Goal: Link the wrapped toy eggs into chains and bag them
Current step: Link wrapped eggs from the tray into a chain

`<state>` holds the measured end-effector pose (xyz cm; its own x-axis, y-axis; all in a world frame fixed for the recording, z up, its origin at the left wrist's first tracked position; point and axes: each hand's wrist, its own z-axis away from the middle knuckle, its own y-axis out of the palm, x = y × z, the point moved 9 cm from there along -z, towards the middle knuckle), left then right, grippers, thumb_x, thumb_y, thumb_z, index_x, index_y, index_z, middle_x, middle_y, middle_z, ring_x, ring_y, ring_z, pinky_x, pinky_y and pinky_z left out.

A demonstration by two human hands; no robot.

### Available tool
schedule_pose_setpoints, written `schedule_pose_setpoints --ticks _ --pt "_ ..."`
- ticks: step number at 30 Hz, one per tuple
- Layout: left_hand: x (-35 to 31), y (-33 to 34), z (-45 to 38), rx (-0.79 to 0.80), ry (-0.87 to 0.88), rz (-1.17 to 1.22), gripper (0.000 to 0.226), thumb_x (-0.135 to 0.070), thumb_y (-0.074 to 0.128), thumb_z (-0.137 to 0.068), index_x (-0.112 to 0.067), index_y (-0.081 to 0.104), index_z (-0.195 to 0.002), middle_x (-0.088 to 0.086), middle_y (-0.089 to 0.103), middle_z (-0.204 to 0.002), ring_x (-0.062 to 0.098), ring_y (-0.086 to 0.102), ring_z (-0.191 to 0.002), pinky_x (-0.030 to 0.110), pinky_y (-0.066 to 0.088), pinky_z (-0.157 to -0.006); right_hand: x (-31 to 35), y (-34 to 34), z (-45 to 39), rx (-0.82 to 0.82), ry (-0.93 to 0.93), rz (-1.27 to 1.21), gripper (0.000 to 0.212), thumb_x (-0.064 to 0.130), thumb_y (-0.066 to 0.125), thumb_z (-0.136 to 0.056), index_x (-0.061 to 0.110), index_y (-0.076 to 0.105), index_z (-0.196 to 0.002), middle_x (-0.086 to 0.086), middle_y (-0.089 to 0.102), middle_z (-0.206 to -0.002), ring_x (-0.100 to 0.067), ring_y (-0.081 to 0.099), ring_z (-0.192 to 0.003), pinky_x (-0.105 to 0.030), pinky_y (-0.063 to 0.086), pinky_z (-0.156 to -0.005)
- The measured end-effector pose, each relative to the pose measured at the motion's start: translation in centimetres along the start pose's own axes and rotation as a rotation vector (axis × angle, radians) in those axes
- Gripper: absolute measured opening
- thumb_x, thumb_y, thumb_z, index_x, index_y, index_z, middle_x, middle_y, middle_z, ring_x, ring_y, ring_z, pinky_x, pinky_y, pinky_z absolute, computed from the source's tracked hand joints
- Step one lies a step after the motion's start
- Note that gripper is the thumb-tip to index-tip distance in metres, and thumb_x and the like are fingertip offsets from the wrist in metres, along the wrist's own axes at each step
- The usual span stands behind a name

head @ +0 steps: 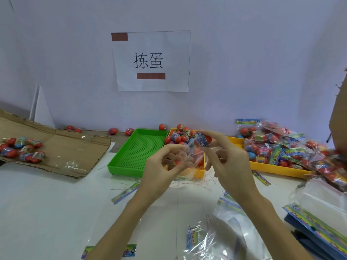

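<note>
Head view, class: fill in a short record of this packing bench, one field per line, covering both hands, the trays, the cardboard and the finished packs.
Left hand: grips a clear bag with a wrapped egg inside
Right hand: pinches a wrapped toy egg at the bag's mouth
Green tray: no eggs inside
Small yellow tray: loose eggs heaped at its far end
Large yellow tray: piled with filled bags
Cardboard sheet: lies flat at left, with an egg cluster on it
Wall sign: paper, taped up

Glossy clear plastic bag [185, 156]; perforated green plastic tray [138, 151]; matt brown cardboard [62, 147]
</note>
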<state>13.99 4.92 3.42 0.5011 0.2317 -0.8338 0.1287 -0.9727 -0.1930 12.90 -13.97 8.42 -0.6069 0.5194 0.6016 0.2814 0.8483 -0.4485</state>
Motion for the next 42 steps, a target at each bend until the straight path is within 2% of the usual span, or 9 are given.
schedule_pose_setpoints --ticks 4,12,17,21,25,29,32,37,42 --pt "0.2 0.0 0.0 0.004 -0.009 0.002 0.043 -0.030 0.092 -0.078 -0.036 0.073 -0.115 -0.013 0.071 -0.096 0.018 0.066 -0.089 0.038 0.056 -0.081 0.1 0.7 -0.1 0.107 -0.010 -0.047 0.041 0.018 0.067 -0.097 0.032 0.062 -0.135 0.009 0.068 -0.102 -0.010 0.069 -0.067 -0.025 0.059 -0.059" --pt "0.5 0.5 0.1 0.024 -0.037 0.018 0.031 -0.033 0.082 -0.087 -0.032 0.073 -0.117 -0.012 0.073 -0.098 0.016 0.068 -0.089 0.035 0.057 -0.078 1.0 0.4 0.0 0.071 -0.062 0.042 0.037 0.037 0.061 -0.094 0.040 0.055 -0.130 0.027 0.059 -0.084 -0.005 0.065 -0.058 -0.014 0.052 -0.055" --pt "0.2 0.6 0.2 0.012 -0.048 0.029 0.023 -0.036 0.070 -0.097 -0.030 0.074 -0.119 -0.006 0.073 -0.098 0.026 0.065 -0.089 0.041 0.057 -0.078 -0.4 0.0 -0.1 0.004 0.048 0.014 0.030 0.032 0.070 -0.094 0.025 0.060 -0.121 0.017 0.068 -0.090 -0.005 0.068 -0.060 -0.029 0.060 -0.056" --pt "0.1 0.6 0.2 0.003 -0.051 0.036 0.025 -0.033 0.067 -0.099 -0.025 0.075 -0.121 -0.007 0.075 -0.103 0.019 0.069 -0.093 0.037 0.059 -0.082 -0.7 0.2 0.0 0.015 0.083 -0.008 0.028 0.034 0.072 -0.091 0.027 0.064 -0.117 0.013 0.070 -0.084 -0.004 0.069 -0.061 -0.026 0.060 -0.060" --pt "-0.2 0.4 0.2 -0.014 -0.047 0.027 0.023 -0.035 0.065 -0.096 -0.032 0.075 -0.116 -0.011 0.075 -0.093 0.007 0.070 -0.083 0.033 0.058 -0.077 -0.2 0.5 -0.1 0.097 0.068 -0.045 0.027 0.044 0.068 -0.085 0.045 0.064 -0.112 0.020 0.069 -0.080 -0.004 0.069 -0.069 -0.019 0.059 -0.064" --pt "-0.1 0.4 0.3 -0.010 -0.055 0.032 0.026 -0.033 0.067 -0.096 -0.023 0.076 -0.118 0.004 0.076 -0.093 0.029 0.071 -0.086 0.050 0.060 -0.077 -0.3 0.9 -0.2 0.134 0.077 -0.071 0.023 0.043 0.063 -0.090 0.050 0.064 -0.112 0.020 0.070 -0.086 -0.005 0.070 -0.071 -0.016 0.056 -0.056" --pt "0.0 0.5 0.3 0.003 -0.060 0.030 0.022 -0.033 0.069 -0.096 -0.025 0.077 -0.114 -0.003 0.076 -0.087 0.024 0.070 -0.080 0.038 0.057 -0.067 -1.0 1.6 0.1 0.195 0.094 -0.024 0.022 0.034 0.065 -0.097 0.034 0.065 -0.119 0.019 0.070 -0.083 -0.005 0.069 -0.061 -0.013 0.050 -0.052" --pt "-0.1 1.0 0.3 0.049 -0.059 0.068 0.019 -0.035 0.068 -0.095 -0.032 0.075 -0.112 -0.008 0.077 -0.093 0.012 0.073 -0.084 0.028 0.057 -0.069 -1.3 2.5 0.4 0.295 0.103 -0.015 0.020 0.039 0.061 -0.099 0.036 0.063 -0.119 0.018 0.071 -0.084 -0.003 0.070 -0.070 -0.014 0.052 -0.057" --pt "-0.1 0.9 0.2 0.037 -0.066 0.092 0.021 -0.035 0.069 -0.095 -0.027 0.075 -0.113 0.000 0.078 -0.093 0.026 0.073 -0.085 0.047 0.059 -0.075 -1.6 3.0 0.6 0.392 0.124 -0.078 0.027 0.049 0.070 -0.089 0.051 0.063 -0.115 0.016 0.067 -0.092 -0.002 0.067 -0.084 -0.017 0.054 -0.063"
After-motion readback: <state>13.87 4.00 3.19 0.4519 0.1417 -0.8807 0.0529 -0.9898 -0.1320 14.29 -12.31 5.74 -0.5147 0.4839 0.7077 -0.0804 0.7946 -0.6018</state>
